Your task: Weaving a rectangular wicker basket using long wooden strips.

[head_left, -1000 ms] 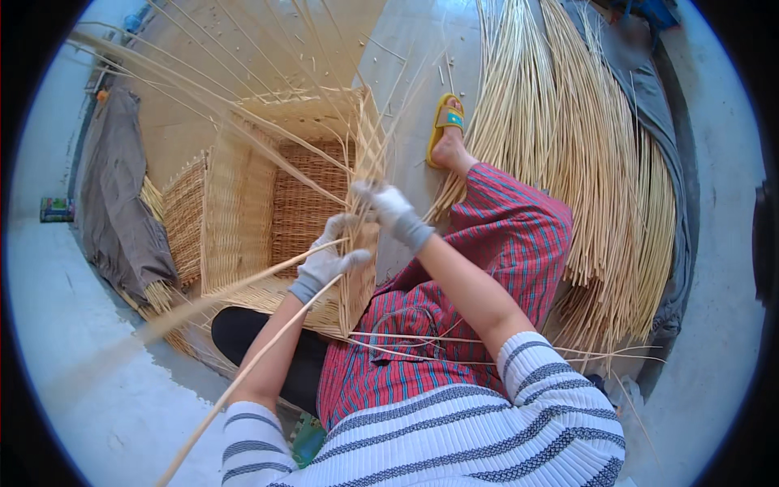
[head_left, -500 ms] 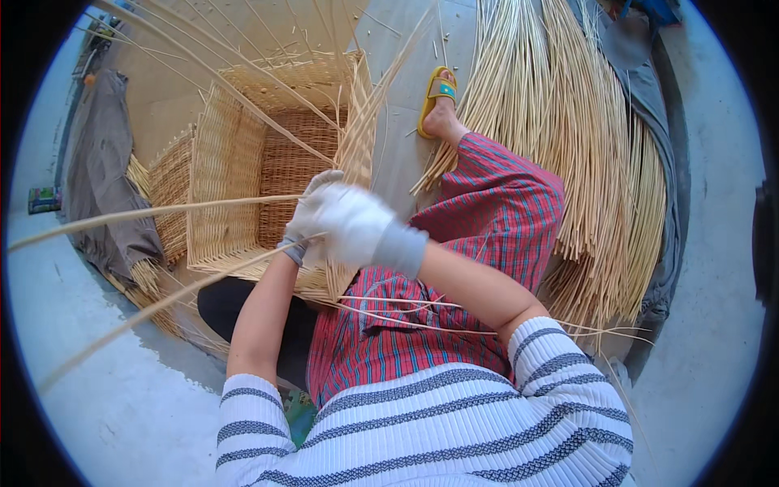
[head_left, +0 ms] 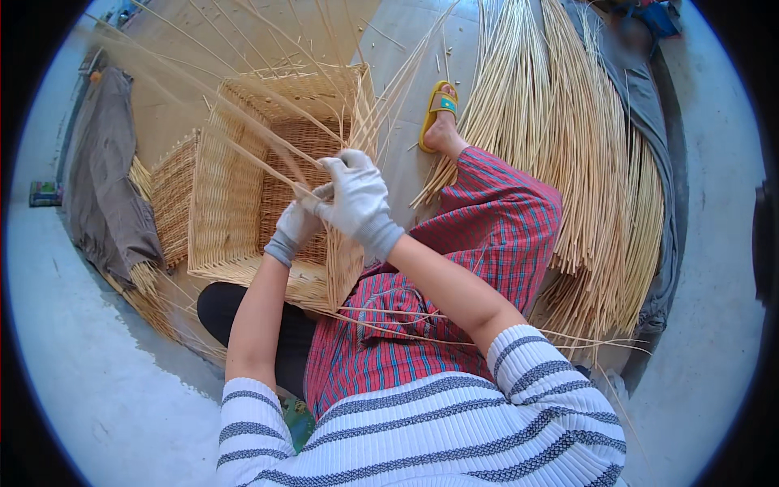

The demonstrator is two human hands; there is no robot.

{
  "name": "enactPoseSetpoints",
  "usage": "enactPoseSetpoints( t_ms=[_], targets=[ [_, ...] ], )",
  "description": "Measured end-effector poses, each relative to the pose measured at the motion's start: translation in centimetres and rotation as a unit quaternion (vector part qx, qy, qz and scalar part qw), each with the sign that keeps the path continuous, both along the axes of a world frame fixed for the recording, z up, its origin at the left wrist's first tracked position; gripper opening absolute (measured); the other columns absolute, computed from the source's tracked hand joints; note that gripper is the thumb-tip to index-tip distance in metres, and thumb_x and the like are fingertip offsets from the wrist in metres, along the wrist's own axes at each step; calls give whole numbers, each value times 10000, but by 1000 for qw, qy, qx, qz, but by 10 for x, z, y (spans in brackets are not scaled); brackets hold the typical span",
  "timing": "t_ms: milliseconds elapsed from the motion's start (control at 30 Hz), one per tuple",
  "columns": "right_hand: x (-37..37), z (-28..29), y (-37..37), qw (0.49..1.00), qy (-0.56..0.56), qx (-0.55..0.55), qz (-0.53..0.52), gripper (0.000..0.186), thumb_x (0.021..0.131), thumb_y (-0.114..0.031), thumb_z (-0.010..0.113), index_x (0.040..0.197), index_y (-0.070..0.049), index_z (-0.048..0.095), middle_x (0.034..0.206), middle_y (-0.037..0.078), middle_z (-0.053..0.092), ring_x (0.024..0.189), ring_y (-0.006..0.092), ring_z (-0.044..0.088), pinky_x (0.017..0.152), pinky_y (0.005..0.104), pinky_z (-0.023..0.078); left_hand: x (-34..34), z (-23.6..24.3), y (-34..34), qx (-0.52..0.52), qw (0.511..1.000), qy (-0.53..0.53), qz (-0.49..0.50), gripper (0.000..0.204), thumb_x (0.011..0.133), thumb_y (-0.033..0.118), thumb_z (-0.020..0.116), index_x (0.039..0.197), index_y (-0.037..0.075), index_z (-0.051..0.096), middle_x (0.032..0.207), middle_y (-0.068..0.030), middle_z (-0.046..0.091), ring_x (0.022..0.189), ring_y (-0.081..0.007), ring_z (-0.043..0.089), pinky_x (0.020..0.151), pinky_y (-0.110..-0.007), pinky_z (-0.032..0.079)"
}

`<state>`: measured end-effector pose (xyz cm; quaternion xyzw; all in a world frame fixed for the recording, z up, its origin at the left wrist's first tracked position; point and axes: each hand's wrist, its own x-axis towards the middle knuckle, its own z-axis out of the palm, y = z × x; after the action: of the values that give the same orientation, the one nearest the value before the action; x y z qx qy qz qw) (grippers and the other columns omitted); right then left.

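A large pale wicker basket lies open toward me, with a browner woven bottom and long loose rods fanning from its upper and right rims. My gloved right hand is closed on rods at the basket's right wall, fingers bent. Just left of it and lower, my gloved left hand also grips rods over the opening, its fingertips partly hidden behind my right hand. Several of these rods blur toward the upper left. The near end of the basket rests against my lap, where thin strands lie across the red checked cloth.
Long bundles of peeled rods lie at the right on grey cloth. At the left are a second woven piece, a grey cloth over rods and a small green box. My foot in a yellow slide rests beside the bundles.
The rods that pointed toward the lower left now point up over the basket, blurred. My right hand has moved slightly up and is clearer; both hands remain close together at the basket's right side.
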<state>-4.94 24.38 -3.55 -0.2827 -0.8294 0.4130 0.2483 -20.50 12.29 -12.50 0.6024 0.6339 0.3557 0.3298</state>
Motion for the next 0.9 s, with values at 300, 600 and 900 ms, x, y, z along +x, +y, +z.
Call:
enactPoseSetpoints(
  t_ms=[300, 600, 900],
  targets=[
    [-34, 68, 106, 960, 8, 9, 280, 315, 955, -112, 617, 1269, -92, 591, 1082, 107, 710, 997, 229, 687, 860, 346, 547, 16, 43, 18, -65, 953, -252, 153, 356, 957, 350, 676, 1128, 38, 673, 1044, 3, 679, 997, -74, 571, 892, -252, 465],
    [-20, -72, 181, 955, 231, -184, 20, 189, 887, -188, 681, 1037, -74, 678, 930, 59, 732, 859, 179, 695, 845, 370, 531, 26, 36, 46, 36, 993, -11, 108, 249, 912, 105, 716, 1153, 58, 677, 1114, -30, 658, 1091, -143, 594, 963, -305, 482],
    [6, -67, 165, 959, -112, 253, -67, 338, 882, -424, 680, 896, -86, 690, 756, 80, 691, 777, 253, 638, 936, 395, 443, 17, 40, 32, -40, 988, 20, 146, 333, 935, 357, 670, 1208, 172, 725, 1153, -32, 665, 1155, -206, 511, 1091, -359, 351]
  ],
)
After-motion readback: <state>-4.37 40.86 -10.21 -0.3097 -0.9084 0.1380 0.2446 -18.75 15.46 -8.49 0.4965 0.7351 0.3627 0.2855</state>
